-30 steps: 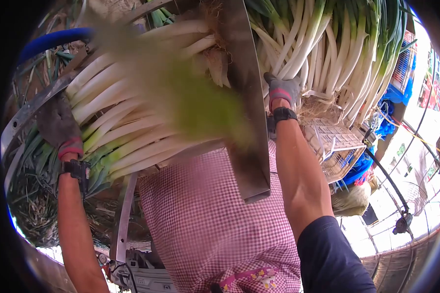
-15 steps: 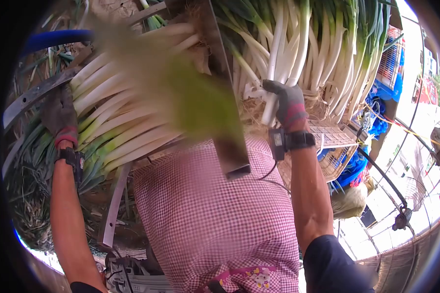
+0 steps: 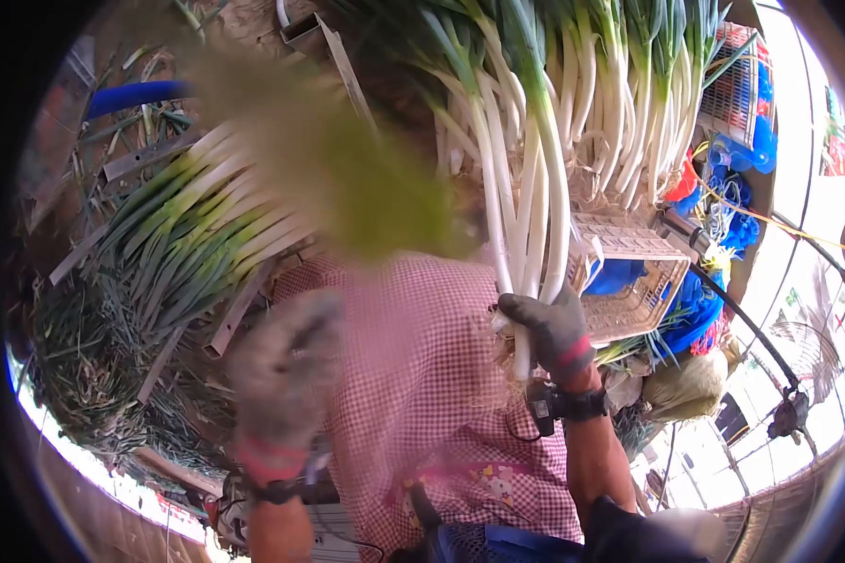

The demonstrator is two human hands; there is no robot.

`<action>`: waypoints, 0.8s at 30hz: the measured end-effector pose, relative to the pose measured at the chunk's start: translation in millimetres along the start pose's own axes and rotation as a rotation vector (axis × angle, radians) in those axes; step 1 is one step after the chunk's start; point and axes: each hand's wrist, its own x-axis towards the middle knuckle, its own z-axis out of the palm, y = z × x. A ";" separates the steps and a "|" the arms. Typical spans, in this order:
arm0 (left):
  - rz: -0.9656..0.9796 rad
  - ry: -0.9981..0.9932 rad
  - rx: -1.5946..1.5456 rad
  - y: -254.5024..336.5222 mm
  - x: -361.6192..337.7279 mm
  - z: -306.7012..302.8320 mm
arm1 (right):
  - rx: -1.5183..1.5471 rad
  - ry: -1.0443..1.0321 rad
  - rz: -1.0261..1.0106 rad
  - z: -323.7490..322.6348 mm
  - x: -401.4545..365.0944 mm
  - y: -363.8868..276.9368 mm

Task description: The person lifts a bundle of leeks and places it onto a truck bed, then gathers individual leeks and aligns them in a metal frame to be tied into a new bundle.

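My right hand (image 3: 552, 328), in a dark glove with a pink cuff, is closed around several long green onions (image 3: 535, 220) near their root ends. Their white stems point up and away, and their green tops reach the pile behind. In front of the checked apron (image 3: 413, 357), my left hand (image 3: 286, 371) is gloved and smeared by motion; its fingers cannot be made out. Beyond it, a row of green onions (image 3: 207, 202) lies side by side on a metal frame, leaves toward the lower left.
More green onions (image 3: 620, 103) stand heaped at the back. A plastic crate (image 3: 629, 246) sits right of my right hand, with blue material beside it. Loose leaves (image 3: 113, 375) cover the left side. A blurred green-brown patch hides part of the centre.
My left hand has left the row of onions and moved right and toward my body. My right hand has drawn several onions down from the pile toward me. The view has shifted.
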 end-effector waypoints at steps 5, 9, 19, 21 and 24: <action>-0.208 -0.249 0.032 11.0 59.2 169.1 | 0.086 -0.095 -0.053 -14.4 -1.0 5.2; 0.028 -0.319 0.558 -11.0 110.5 219.7 | 0.037 -0.097 -0.082 -35.7 10.6 20.0; -0.466 -0.173 -0.767 -41.0 39.0 200.6 | -0.020 -0.229 -0.044 -108.6 51.4 50.7; -0.565 -0.179 -1.020 -74.9 -9.7 187.6 | -0.044 -0.224 -0.053 -111.8 57.0 62.7; -0.696 0.032 -1.070 -94.0 -72.6 149.5 | 0.036 -0.213 0.114 -113.2 58.9 53.2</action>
